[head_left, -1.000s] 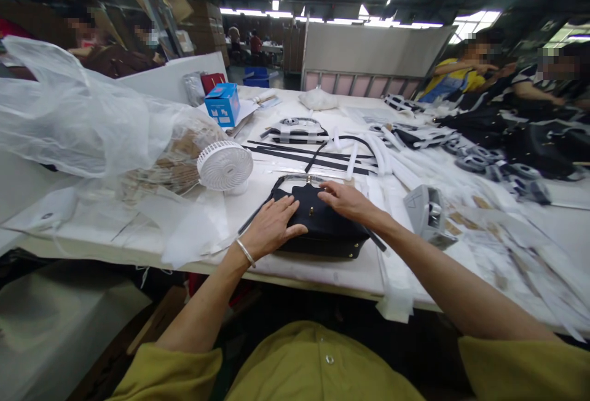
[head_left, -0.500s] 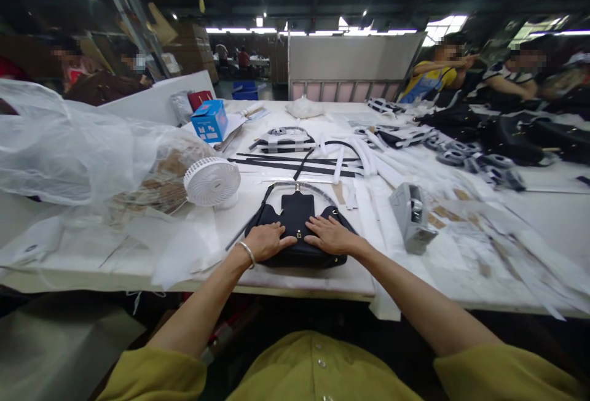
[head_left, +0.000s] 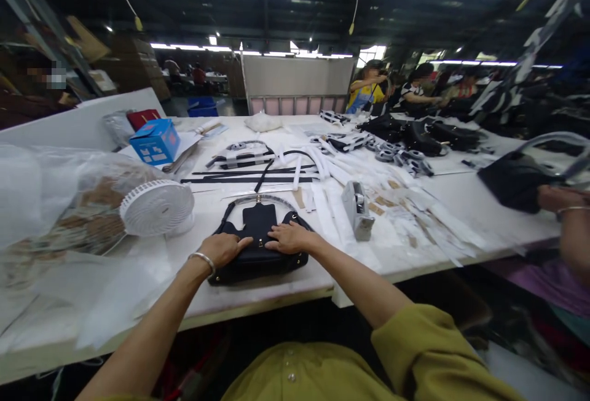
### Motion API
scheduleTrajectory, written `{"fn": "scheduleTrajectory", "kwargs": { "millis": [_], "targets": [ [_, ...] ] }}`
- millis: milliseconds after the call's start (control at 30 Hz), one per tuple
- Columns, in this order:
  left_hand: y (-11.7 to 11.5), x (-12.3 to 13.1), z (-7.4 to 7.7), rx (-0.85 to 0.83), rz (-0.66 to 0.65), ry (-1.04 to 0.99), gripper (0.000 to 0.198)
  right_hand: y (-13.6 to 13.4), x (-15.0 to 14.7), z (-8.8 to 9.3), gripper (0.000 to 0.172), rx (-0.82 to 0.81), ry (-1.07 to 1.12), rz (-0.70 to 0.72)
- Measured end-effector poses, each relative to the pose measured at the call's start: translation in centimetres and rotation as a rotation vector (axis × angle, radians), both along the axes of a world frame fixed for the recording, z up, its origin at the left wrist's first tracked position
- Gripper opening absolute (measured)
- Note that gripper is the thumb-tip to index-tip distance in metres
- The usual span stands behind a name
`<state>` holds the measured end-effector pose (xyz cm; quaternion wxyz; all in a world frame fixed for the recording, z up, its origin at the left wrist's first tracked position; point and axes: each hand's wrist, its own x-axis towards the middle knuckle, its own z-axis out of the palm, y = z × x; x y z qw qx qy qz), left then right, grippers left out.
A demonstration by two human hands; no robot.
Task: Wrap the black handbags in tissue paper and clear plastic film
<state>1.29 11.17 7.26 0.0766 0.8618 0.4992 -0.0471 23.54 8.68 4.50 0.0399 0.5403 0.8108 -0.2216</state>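
Note:
A black handbag with a gold-coloured clasp lies on the white worktable, its flap spread toward the far side and its wrapped handle behind. My left hand, wearing a silver bangle, rests on the bag's left side with the thumb stretched toward the clasp; its other fingers are partly hard to see. Across the bag's right side lies my right hand, open, fingers spread flat near the clasp. Beyond the bag are black straps and another wrapped handle piece.
To the left stand a white fan, a blue box and a large clear plastic bag. A grey tape dispenser sits to the right, near scattered paper strips. At far right, a co-worker's hand touches another black bag.
The view has turned right, bringing a co-worker's arm and another bag into sight. My left hand has slid toward the bag's left edge; my right hand stays on the bag.

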Motion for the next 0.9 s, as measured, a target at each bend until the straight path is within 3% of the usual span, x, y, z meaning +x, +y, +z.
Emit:
{"fn": "scheduleTrajectory", "kwargs": {
  "millis": [133,233,400,533,667,767,900],
  "targets": [
    [-1.8,2.0,-0.3,0.049,-0.109,-0.025,0.045,0.2,-0.1,0.1,0.060,0.008,-0.001,0.004],
    [-3.4,2.9,-1.4,-0.002,-0.101,0.012,0.051,-0.1,0.0,-0.5,0.055,0.126,0.057,-0.038],
    [-3.5,2.4,-2.0,-0.066,-0.135,0.006,0.059,-2.9,1.6,-0.4,0.037,0.403,0.465,-0.251],
    [-2.7,1.7,-2.2,-0.045,-0.137,-0.040,0.062,-7.8,4.9,0.6,0.029,0.556,0.722,-0.501],
    [-2.7,1.8,-2.4,-0.036,-0.113,-0.008,0.055,-14.2,10.0,-0.1,0.031,0.671,0.699,-0.813],
    [-2.7,2.1,-2.4,-0.032,-0.103,0.059,0.054,-19.3,14.8,-2.5,0.037,0.675,0.590,-1.132],
    [-2.2,2.0,-2.9,-0.047,-0.098,0.096,0.059,-27.0,21.4,-8.0,0.049,0.604,0.300,-1.519]
  ]
}}
